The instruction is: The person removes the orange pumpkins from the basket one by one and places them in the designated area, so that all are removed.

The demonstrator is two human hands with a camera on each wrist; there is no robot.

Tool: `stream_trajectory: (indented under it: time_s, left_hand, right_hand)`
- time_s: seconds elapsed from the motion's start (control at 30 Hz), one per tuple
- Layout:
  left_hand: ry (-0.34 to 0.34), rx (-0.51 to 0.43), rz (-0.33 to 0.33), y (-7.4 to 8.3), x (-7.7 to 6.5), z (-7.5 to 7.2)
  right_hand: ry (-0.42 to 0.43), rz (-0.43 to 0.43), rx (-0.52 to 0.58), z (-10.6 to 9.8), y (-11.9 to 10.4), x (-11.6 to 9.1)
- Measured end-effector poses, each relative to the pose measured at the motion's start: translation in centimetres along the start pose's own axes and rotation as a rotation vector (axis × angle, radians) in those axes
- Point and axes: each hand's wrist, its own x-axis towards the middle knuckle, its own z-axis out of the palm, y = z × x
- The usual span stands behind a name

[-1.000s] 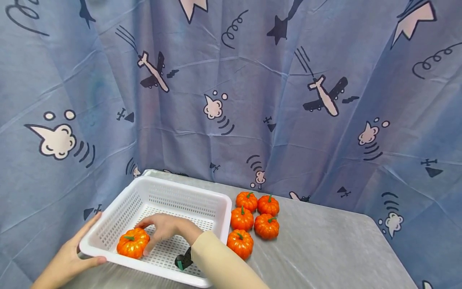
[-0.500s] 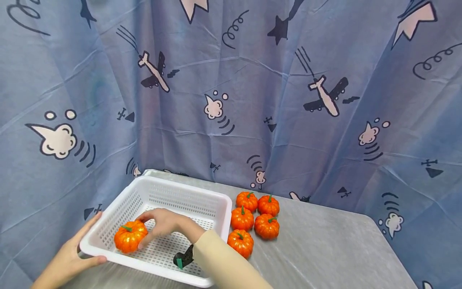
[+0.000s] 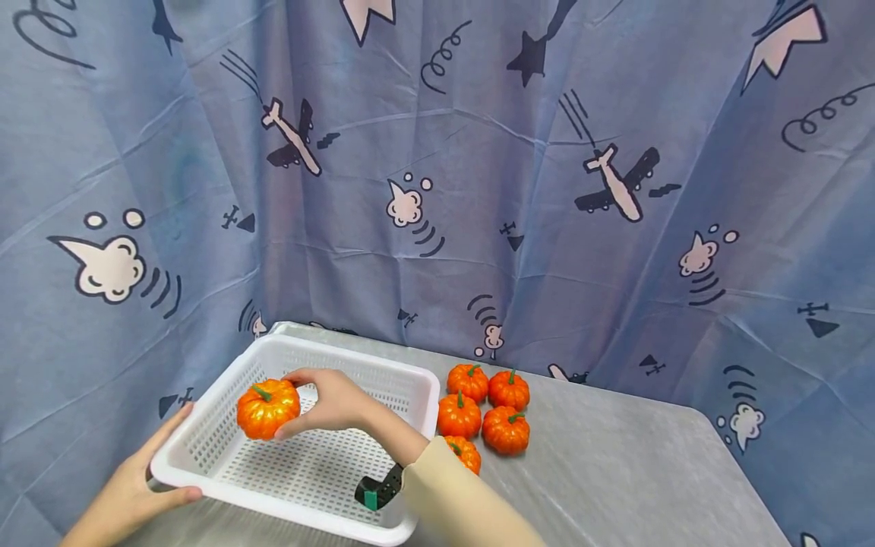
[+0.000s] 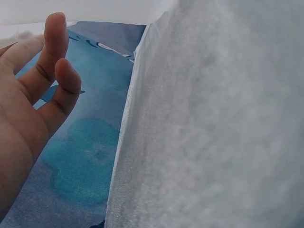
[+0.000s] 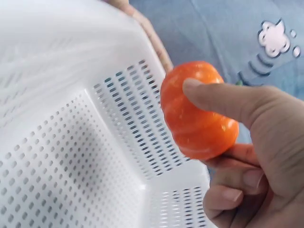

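Note:
My right hand (image 3: 335,399) pinches a small orange pumpkin (image 3: 268,410) with a green stem, held up over the left part of a white plastic basket (image 3: 307,479). In the right wrist view the thumb lies across the ribbed pumpkin (image 5: 199,126), with fingers behind it and the slotted basket wall (image 5: 135,116) beyond. My left hand (image 3: 137,486) grips the basket's near left corner, thumb along the front rim and fingers along the left side. Two fingers of this left hand (image 4: 35,104) stand off the rim in the left wrist view.
Several more orange pumpkins (image 3: 506,431) cluster on the grey tabletop (image 3: 615,471), just right of the basket. One is partly hidden by the right sleeve (image 3: 465,497). A blue patterned curtain (image 3: 437,190) hangs behind the table and at its sides.
The right hand has lifted the pumpkin from the basket's near left corner, up and then slightly to the right. The left hand stays at the corner.

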Motion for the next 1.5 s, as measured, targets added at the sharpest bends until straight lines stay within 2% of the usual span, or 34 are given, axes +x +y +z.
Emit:
stream_trajectory:
  time_s: [0.1, 0.3, 0.53, 0.73, 0.93, 1.2, 1.4, 1.5]
  left_hand:
    - [0.002, 0.007, 0.000, 0.0, 0.0, 0.0]
    - [-0.019, 0.015, -0.072, 0.0, 0.0, -0.1]
    - [-0.041, 0.014, -0.104, 0.3, 0.1, -0.1]
    - [-0.038, 0.000, -0.093, 0.1, 0.1, 0.0]
    - [-0.019, -0.016, -0.046, 0.1, 0.1, 0.0]
    - [-0.009, -0.017, -0.008, 0.2, 0.1, -0.1]
    - [-0.032, 0.006, -0.062, 0.0, 0.0, 0.0]
    - [-0.033, 0.010, -0.067, -0.1, -0.1, -0.1]
  right_hand:
    - [0.037, -0.002, -0.012, -0.7, -0.3, -1.2]
    - [0.089, -0.029, -0.003, -1.2, -0.5, -3.8]
    - [0.138, -0.047, 0.005, -1.5, 0.2, -6.9]
    - [0.195, 0.004, 0.088, -1.8, 1.2, -9.2]
    - [0.265, 0.074, 0.205, -2.3, 2.1, -11.5]
    - [0.326, 0.129, 0.239, -3.5, 2.9, -14.8]
    - [0.401, 0.178, 0.203, -4.0, 4.6, -17.9]
    - [0.440, 0.214, 0.234, -4.4, 5.6, -19.3]
